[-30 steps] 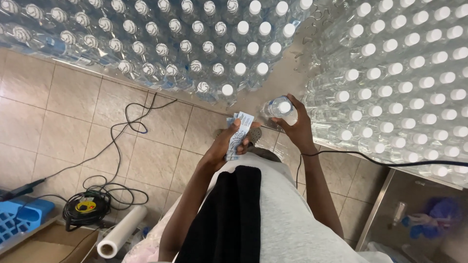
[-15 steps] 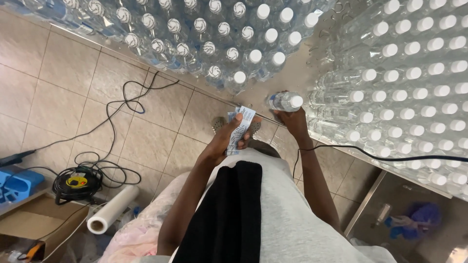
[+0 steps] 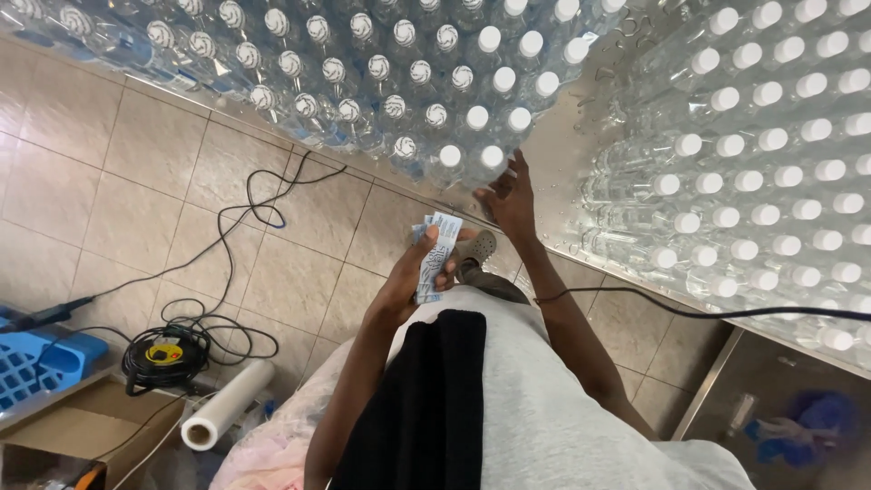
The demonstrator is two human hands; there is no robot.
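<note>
My left hand (image 3: 425, 269) holds a small stack of white and blue paper labels (image 3: 436, 256) in front of my chest. My right hand (image 3: 508, 195) reaches forward with fingers spread, touching the nearest clear plastic bottle with a white cap (image 3: 491, 159) at the edge of a large group of capped bottles (image 3: 381, 82). A second mass of capped clear bottles (image 3: 762, 163) fills the wet metal table (image 3: 567, 154) to the right.
Black cables (image 3: 245, 236) trail over the tiled floor to a coiled reel (image 3: 163, 357). A roll of clear film (image 3: 227, 417), a blue crate (image 3: 36, 363) and a cardboard box (image 3: 54, 436) lie at lower left. A black cable (image 3: 708, 308) crosses the table edge.
My right hand held a bottle a second ago; now it has set it among the left group and its fingers are spread. The left hand kept the labels.
</note>
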